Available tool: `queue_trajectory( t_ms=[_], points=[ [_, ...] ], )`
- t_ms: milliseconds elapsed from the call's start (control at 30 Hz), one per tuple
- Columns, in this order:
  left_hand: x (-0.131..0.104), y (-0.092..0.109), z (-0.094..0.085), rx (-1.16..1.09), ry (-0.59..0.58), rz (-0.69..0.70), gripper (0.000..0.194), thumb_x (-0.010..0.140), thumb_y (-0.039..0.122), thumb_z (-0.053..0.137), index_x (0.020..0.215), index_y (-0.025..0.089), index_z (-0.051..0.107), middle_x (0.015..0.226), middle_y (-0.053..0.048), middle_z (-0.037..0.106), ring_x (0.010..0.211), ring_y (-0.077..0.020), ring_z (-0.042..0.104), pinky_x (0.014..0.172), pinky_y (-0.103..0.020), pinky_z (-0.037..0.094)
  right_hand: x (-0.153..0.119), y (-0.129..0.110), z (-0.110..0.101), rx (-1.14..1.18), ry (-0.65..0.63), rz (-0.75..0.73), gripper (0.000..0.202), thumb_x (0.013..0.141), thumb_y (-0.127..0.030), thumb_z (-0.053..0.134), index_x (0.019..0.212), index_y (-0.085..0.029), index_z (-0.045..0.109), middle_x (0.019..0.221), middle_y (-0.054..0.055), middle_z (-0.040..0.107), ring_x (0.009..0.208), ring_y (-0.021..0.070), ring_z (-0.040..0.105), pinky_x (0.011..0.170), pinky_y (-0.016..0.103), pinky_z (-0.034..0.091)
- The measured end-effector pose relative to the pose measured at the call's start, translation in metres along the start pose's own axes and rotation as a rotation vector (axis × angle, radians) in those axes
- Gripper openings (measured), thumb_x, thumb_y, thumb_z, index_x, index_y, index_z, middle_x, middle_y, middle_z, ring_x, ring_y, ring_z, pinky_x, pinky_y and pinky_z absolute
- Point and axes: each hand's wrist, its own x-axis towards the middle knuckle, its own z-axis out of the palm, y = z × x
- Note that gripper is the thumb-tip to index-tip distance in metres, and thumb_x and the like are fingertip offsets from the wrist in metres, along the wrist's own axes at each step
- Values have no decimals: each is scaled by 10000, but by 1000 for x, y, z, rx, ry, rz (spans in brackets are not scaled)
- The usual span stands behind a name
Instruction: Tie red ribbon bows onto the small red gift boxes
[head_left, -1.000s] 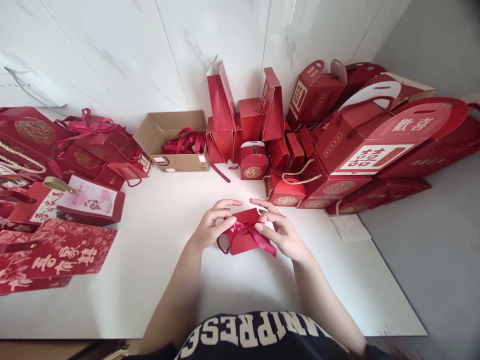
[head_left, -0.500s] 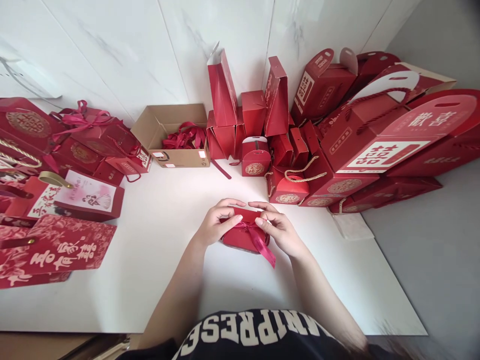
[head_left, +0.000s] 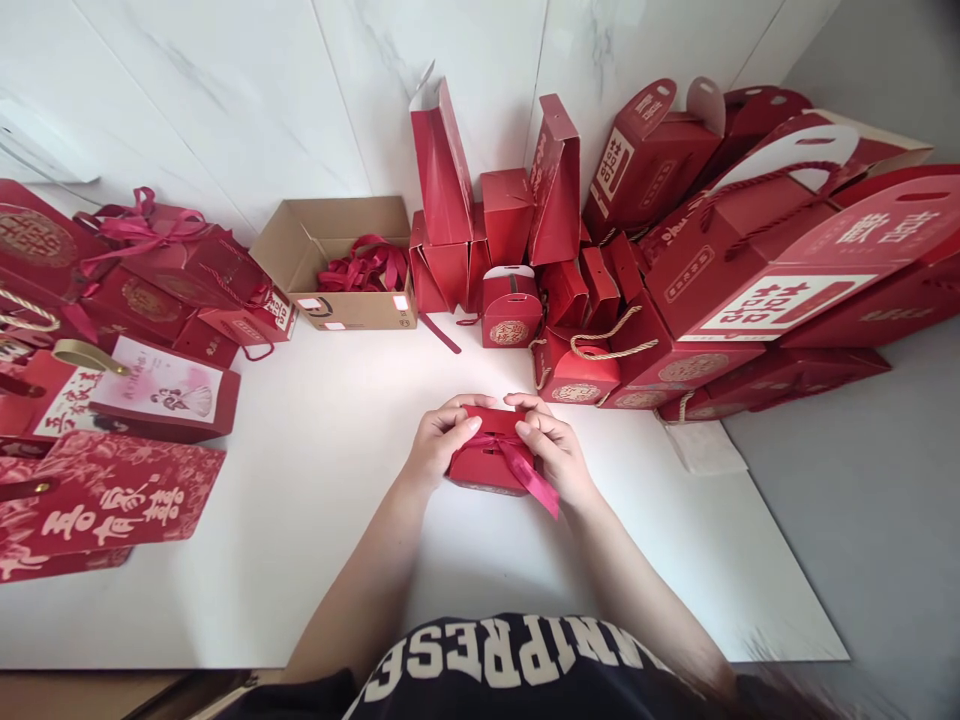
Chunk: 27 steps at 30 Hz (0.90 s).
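Observation:
A small red gift box (head_left: 484,470) rests on the white table in front of me, with a magenta ribbon (head_left: 525,474) across its top and one tail hanging over its right front. My left hand (head_left: 444,438) grips the box's left side, thumb on the top edge and fingers round the back. On the right side my right hand (head_left: 551,440) holds the box too, thumb on top near the ribbon. The ribbon's other end and the far side of the box are hidden by my fingers.
A cardboard box (head_left: 360,313) of loose ribbon stands at the back. Red gift boxes are stacked at the right (head_left: 705,365) and the left (head_left: 169,255). Several tall red boxes (head_left: 442,180) lean by the wall. A flowered red bag (head_left: 127,490) lies front left.
Both hands have drawn closer round the box, and it sits a little higher in view. Its top now shows slots beside the ribbon. The view has shifted slightly.

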Motion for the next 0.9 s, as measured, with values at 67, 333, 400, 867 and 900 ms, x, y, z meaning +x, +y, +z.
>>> queue_trajectory(
  t_ms=[67,333,400,867,900],
  points=[
    [0,0,0,-58,5,-29,442,842,291,665,487,137,452,1161,-84,632,935,-187,602,783,-300,447,0,2,0,17,-2,-6,400,914,-338,601,571,-201,447,1180,78,589,1227,269,498,997,417,367],
    [1,-4,2,-245,10,-80,354,817,311,694,530,130,595,1209,-75,612,915,-177,598,769,-290,464,2,8,-1,38,26,-38,441,906,-397,598,558,-200,413,1112,85,594,1251,288,494,1039,457,381],
    [0,-1,0,-208,-40,-78,355,841,314,673,542,130,614,1196,-85,621,897,-179,606,782,-301,465,3,5,-2,-56,19,-68,444,919,-406,580,560,-199,418,1086,85,608,1224,276,519,1039,450,386],
    [-3,10,-19,-28,-159,-41,354,857,343,652,571,140,601,1200,-120,614,1086,-270,593,884,-339,447,-23,-60,-12,-803,-144,108,295,889,-482,628,822,-225,499,741,-6,602,646,158,526,630,291,417],
    [-2,10,-19,-39,-141,-43,351,855,343,654,573,140,603,1191,-119,616,1082,-269,592,881,-340,450,-24,-61,-12,-764,-172,138,279,891,-461,633,817,-226,502,720,-18,607,624,148,521,619,280,419]
  ],
)
